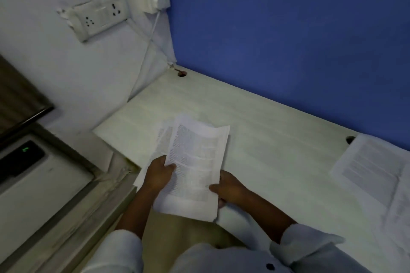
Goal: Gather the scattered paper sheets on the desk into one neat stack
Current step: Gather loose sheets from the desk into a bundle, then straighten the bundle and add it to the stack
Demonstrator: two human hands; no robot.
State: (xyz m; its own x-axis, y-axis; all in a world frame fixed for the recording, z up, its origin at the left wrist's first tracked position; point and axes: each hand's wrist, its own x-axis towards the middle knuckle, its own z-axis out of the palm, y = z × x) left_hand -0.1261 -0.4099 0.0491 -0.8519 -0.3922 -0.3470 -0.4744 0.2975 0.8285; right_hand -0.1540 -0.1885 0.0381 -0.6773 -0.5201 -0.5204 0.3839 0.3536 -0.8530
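A bundle of printed paper sheets (195,162) is held above the near left part of the pale desk (266,122). My left hand (158,175) grips its left edge, thumb on top. My right hand (228,188) grips its lower right edge. One sheet sticks out to the left behind the top page. More printed sheets (372,168) lie flat at the desk's right end, overlapping each other and apart from both hands.
A blue partition (288,29) runs along the desk's far edge. Cable holes (182,73) sit at the back corners. A white wall with a socket strip (99,17) and a charger with its cable stands to the left. A dark appliance (22,162) sits low at left.
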